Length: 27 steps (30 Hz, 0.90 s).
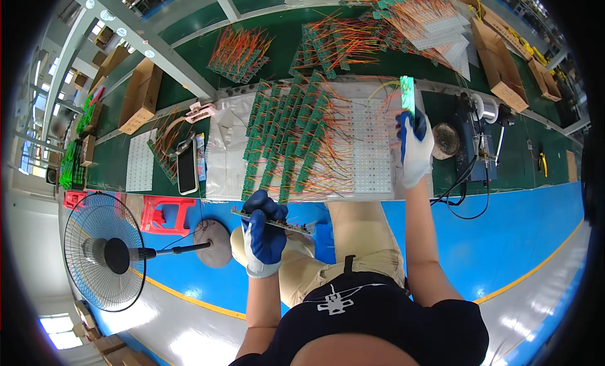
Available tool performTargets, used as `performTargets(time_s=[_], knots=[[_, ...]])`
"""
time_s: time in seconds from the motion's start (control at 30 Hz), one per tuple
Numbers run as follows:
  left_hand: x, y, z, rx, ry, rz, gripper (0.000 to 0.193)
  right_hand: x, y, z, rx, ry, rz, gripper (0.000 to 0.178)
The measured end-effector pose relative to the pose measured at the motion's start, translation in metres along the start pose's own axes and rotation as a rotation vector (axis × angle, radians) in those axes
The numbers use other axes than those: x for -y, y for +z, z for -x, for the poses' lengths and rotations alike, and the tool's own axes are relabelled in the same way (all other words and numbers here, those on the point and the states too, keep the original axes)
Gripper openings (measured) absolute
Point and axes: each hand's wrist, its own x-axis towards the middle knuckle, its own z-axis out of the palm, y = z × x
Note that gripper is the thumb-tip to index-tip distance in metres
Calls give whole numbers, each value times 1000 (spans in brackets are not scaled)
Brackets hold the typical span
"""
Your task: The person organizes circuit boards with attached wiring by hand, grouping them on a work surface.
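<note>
The green workbench (189, 88) spans the upper part of the view, and everything else sits around it. On its middle lies a white sheet (372, 145) covered with overlapping rows of green circuit boards (283, 139) trailing orange and red wires. More wired boards (239, 51) are heaped toward the bench's far side, cardboard boxes (142, 92) stand at its left and right ends, and a black phone (187, 167) lies left of the sheet. On the blue floor below the bench's near edge stands a fan (104, 252). The right hand (414, 148), gloved, is raised over the sheet's right edge, fingers clamped around a small green board (408, 95) held upright. The left hand (263, 233), also gloved, is closed on a narrow circuit strip (271, 221) just off the bench's near edge.
</note>
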Motion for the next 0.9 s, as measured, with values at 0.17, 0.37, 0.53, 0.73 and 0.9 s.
performTargets(time_s=[0.17, 0.37, 0.53, 0.73, 0.9], knots=[[-3, -9, 14, 62, -53, -136, 35, -40, -13, -95, -140, -51, 885, 65], [-1, -14, 18, -9, -81, -114, 38, -56, -10, -80, -179, -94, 1380, 82], [4, -1, 7, -105, -227, 53, 38, 2, 24, 16, 0, -650, 810, 62], [32, 25, -10, -16, -66, -12, 28, 43, 41, 113, 969, -495, 480, 58], [49, 39, -28, 83, 8, -177, 39, 23, 32, 110, 905, -414, 560, 52]])
